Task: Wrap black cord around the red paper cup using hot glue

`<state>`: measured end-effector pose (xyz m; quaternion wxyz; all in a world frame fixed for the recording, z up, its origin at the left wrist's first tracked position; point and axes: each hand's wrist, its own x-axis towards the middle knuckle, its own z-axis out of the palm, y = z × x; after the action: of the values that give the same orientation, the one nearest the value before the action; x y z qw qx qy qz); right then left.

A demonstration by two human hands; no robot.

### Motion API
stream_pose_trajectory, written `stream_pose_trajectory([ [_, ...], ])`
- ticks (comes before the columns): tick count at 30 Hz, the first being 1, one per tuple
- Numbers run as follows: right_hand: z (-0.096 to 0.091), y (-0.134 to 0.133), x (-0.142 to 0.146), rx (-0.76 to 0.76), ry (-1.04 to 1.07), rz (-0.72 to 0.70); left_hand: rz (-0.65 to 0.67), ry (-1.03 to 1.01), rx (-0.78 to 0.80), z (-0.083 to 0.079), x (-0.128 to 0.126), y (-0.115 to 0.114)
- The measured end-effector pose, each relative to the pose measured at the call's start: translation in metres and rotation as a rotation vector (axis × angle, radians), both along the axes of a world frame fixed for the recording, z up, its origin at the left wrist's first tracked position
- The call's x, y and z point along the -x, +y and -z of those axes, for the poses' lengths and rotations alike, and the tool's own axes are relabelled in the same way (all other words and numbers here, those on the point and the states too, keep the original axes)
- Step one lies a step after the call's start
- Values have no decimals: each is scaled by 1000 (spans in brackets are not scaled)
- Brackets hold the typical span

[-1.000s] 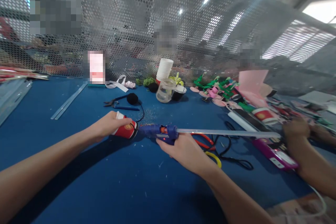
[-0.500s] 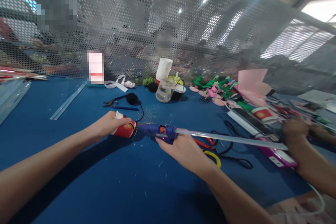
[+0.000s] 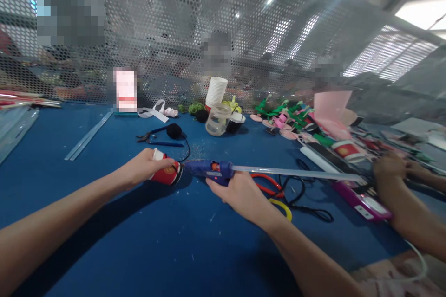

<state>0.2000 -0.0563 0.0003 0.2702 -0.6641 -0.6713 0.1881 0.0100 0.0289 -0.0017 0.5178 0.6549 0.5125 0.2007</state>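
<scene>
My left hand is closed around a red paper cup, which lies tilted on its side with its dark-edged end to the right. A blue glue gun is gripped in my right hand. Its nozzle is at the cup's dark end; whether they touch I cannot tell. A long clear glue stick juts from the gun's back toward the right. Behind the cup, a black ball with a cord lies by pliers with dark blue handles.
A clear plastic jar and stacked white cups stand at the back. Pink and green craft pieces crowd the right rear. Beside a purple power strip, a co-worker's hand reaches in. Scissors with orange handles lie near my right wrist.
The glue gun's rear and its glue stick have tipped up slightly. My left hand and the cup stay nearly in place. The view has shifted a little.
</scene>
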Motion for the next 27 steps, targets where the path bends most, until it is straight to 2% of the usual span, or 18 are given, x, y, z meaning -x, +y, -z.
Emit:
stream_pose_trajectory([
  [8, -9, -6, 0, 64, 79, -23, -11, -10, 1, -4, -1, -3],
  [16, -5, 0, 0, 106, 202, 29, 43, 29, -36, -4, 0, -3],
  [27, -10, -1, 0, 176, 214, 32, 73, 84, -52, -3, 1, -2],
])
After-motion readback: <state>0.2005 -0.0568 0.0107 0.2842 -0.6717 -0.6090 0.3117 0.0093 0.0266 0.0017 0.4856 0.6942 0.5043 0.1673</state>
